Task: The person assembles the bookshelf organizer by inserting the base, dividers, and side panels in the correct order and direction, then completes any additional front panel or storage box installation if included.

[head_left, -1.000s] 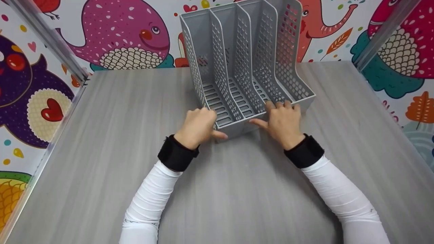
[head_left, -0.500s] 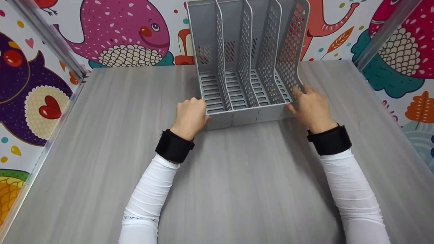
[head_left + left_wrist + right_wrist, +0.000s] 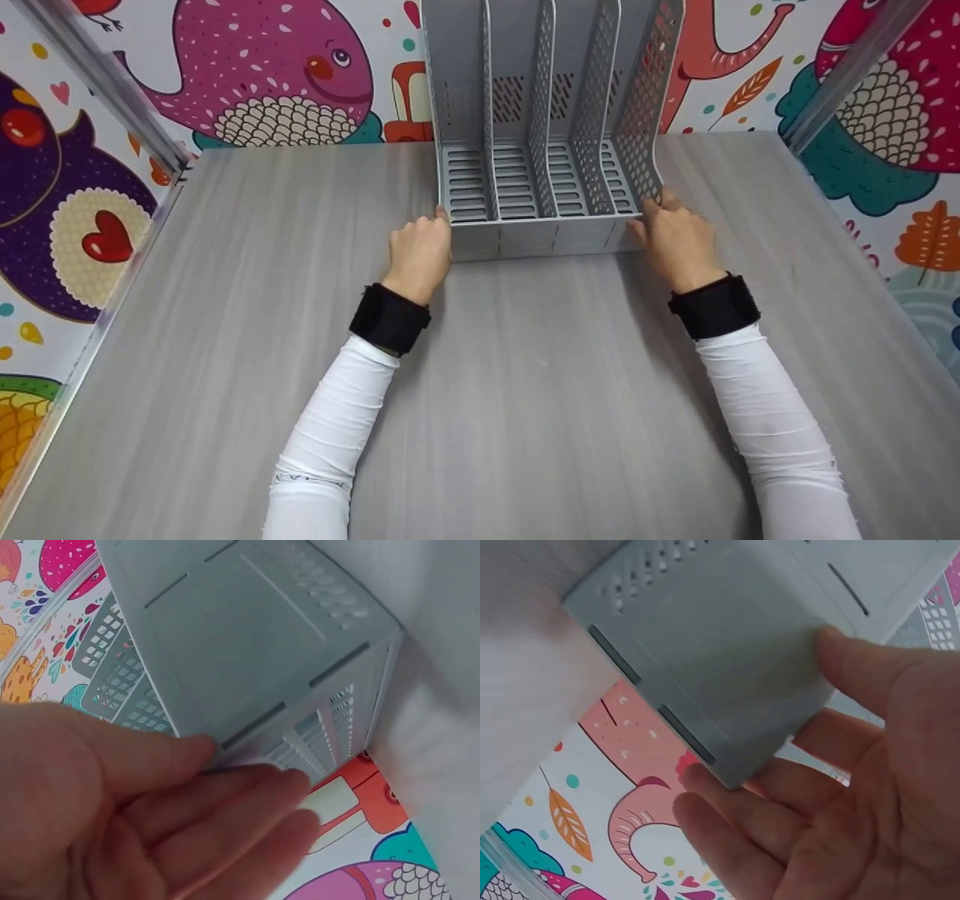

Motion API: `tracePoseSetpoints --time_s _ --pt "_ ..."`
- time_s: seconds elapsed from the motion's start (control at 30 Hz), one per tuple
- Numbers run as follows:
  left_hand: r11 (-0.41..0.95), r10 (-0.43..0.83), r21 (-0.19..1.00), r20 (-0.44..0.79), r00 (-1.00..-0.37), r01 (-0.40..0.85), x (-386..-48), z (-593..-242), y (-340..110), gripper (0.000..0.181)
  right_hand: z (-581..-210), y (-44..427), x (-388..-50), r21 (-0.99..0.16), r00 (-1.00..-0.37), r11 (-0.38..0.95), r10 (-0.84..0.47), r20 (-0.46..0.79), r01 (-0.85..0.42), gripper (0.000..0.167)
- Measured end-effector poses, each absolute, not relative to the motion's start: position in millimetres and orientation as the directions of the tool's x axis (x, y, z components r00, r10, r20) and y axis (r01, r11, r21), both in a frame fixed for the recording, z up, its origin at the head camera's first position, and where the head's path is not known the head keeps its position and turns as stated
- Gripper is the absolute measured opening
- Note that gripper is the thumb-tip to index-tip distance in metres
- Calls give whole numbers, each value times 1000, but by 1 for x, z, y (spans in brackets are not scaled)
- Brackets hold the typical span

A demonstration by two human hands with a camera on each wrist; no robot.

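A grey plastic file holder point(image 3: 540, 238) with perforated dividers and a slotted base stands on the table, its low front facing me squarely. My left hand point(image 3: 420, 255) grips its front left corner. In the left wrist view, the thumb point(image 3: 176, 757) lies at the edge of the front panel and the fingers lie along the side. The front right corner is held by my right hand point(image 3: 681, 244). Its thumb point(image 3: 847, 664) presses the front panel in the right wrist view, with the fingers round the side. The holder's top is cut off in the head view.
The grey wood-grain table point(image 3: 540, 390) extends in front of the holder and to both sides. Close behind stands a wall with cartoon animals point(image 3: 270, 67). Metal frame posts rise at the left point(image 3: 112, 82) and right point(image 3: 844, 82) back corners.
The file holder has turned from a slant to face straight forward and slid back slightly. My right hand has shifted from its front edge to the front right corner; the left stayed at the left corner.
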State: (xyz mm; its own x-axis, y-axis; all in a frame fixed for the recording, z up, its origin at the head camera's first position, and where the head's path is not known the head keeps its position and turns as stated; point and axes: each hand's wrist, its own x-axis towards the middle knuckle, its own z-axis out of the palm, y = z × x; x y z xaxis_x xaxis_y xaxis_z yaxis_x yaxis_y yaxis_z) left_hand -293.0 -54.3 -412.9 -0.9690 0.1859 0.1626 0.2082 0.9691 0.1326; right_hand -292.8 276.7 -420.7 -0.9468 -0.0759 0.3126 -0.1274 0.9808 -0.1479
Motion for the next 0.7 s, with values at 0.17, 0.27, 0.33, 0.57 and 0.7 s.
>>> tracePoseSetpoints --time_s 0.17,0.27,0.33,0.57,0.7 --pt "959 204 184 84 -975 217 -297 -419 -57 61 -430 277 -300 -197 -941 973 -47 336 -119 38" --pt "948 206 236 59 -977 214 -301 -423 -59 66 -435 279 -304 -209 -933 970 -44 357 -126 41" --pt "940 209 265 51 -977 215 -304 -425 -61 70 -437 281 -306 -214 -935 969 -42 352 -125 44" --pt "912 219 350 29 -975 216 -308 -430 -64 76 -438 284 -307 -239 -955 962 -61 289 -134 58" --pt "905 222 369 12 -975 210 -308 -431 -64 79 -439 284 -308 -248 -962 960 -61 265 -129 60"
